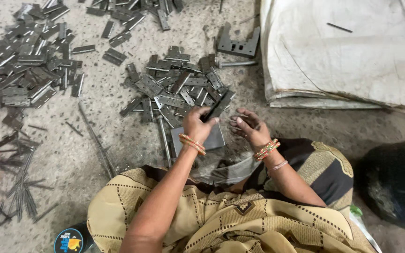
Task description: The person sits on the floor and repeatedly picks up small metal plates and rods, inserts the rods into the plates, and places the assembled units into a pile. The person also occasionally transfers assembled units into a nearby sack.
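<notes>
— Holding what, mid-frame?
— Left hand [198, 125] grips a dark hinge [217, 108]; right hand [249, 127] loosely curled, empty
— Around?
— Hinge pile [176, 89] just above, metal plate [214, 139] beneath, pins [17, 187] lower left, sack [343, 51] upper right

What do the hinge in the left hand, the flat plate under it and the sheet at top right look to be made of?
Hinge in the left hand: apparently bare steel, dull dark grey with faint glints, like the hinge pile.
Flat plate: probably steel too, smooth matte grey, straight edges.
Sheet: looks like woven sacking or cloth, off-white, stained, creased with folded edges; the exact fibre is unclear.
</notes>
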Demonstrator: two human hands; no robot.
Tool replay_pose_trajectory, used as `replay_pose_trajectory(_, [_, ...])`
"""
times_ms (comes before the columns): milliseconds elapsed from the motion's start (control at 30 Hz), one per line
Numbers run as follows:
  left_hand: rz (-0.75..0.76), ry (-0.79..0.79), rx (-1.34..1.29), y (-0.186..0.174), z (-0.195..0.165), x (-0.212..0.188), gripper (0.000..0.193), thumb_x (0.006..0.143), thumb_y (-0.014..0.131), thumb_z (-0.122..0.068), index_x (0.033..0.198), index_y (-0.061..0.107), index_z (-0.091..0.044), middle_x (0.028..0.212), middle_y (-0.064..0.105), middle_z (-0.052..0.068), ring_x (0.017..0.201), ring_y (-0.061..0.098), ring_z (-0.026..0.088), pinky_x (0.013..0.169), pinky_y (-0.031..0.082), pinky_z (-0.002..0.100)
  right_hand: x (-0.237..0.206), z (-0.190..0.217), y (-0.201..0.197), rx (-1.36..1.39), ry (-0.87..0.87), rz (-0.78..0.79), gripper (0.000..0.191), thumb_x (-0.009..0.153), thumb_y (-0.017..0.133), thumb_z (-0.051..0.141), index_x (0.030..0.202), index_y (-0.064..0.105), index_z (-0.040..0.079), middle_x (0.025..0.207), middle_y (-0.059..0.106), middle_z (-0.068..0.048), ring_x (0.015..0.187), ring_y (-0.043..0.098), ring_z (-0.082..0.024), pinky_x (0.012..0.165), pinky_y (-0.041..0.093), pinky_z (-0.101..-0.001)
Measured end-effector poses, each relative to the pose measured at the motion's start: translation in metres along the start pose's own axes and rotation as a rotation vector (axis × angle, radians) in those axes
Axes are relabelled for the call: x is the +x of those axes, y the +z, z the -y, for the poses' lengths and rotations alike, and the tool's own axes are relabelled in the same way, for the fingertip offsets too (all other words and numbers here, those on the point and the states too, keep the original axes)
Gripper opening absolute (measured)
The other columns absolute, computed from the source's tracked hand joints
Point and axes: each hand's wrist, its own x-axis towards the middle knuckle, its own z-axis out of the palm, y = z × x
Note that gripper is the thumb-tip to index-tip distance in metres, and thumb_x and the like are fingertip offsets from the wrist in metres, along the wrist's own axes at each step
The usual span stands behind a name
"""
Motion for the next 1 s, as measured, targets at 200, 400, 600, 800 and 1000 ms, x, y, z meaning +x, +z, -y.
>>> replay_pose_trajectory(200, [0.166, 0.309, 0.263, 0.004, -0.044, -0.056, 0.054, 0.068, 0.088, -0.012, 0.119, 0.073, -0.007, 0.114, 0.070, 0.019, 0.105, 0.068, 0.037, 0.092, 0.055, 0.043, -0.011, -0.015, 0.003, 0.076, -0.085, -0.050, 0.042, 0.099, 0.070, 0.007, 0.134, 0.053, -0.006, 0.122, 0.067, -0.016, 0.111, 0.068, -0.028, 0.096, 0.059, -0.0453])
replay_pose_trajectory(400, [0.187, 0.071, -0.241, -0.004, -0.018, -0.057, 0.044, 0.087, 0.084, -0.015, 0.127, 0.067, -0.006, 0.110, 0.075, 0.014, 0.095, 0.071, 0.024, 0.082, 0.059, 0.032, -0.009, -0.008, -0.003, 0.103, -0.076, 0.041, 0.049, 0.096, 0.066, 0.006, 0.142, 0.051, 0.004, 0.129, 0.068, -0.015, 0.118, 0.068, -0.025, 0.099, 0.058, -0.0409])
replay_pose_trajectory(600, [0.142, -0.010, -0.077, -0.005, -0.016, -0.068, 0.038, 0.091, 0.077, -0.005, 0.127, 0.067, -0.008, 0.082, 0.077, 0.009, 0.067, 0.075, 0.017, 0.059, 0.055, 0.028, -0.008, -0.007, 0.002, 0.062, -0.068, 0.070, 0.051, 0.096, 0.066, 0.005, 0.144, 0.051, 0.005, 0.128, 0.068, -0.015, 0.119, 0.066, -0.026, 0.098, 0.057, -0.0414])
replay_pose_trajectory(800, [0.153, 0.038, -0.033, -0.007, -0.034, -0.066, 0.042, 0.096, 0.069, -0.007, 0.136, 0.055, -0.013, 0.086, 0.078, 0.007, 0.070, 0.076, 0.016, 0.056, 0.058, 0.028, -0.007, -0.008, -0.005, 0.120, -0.091, 0.128, 0.050, 0.097, 0.065, 0.007, 0.144, 0.051, 0.004, 0.132, 0.069, -0.016, 0.121, 0.068, -0.026, 0.099, 0.058, -0.0404])
replay_pose_trajectory(1000, [0.229, 0.097, -0.197, -0.019, 0.003, -0.065, 0.047, 0.097, 0.071, -0.009, 0.138, 0.049, -0.004, 0.098, 0.077, 0.013, 0.083, 0.075, 0.015, 0.070, 0.059, 0.028, 0.000, -0.016, 0.007, 0.055, -0.103, -0.096, 0.045, 0.092, 0.074, 0.008, 0.133, 0.059, -0.004, 0.123, 0.069, -0.012, 0.110, 0.069, -0.026, 0.093, 0.063, -0.0450])
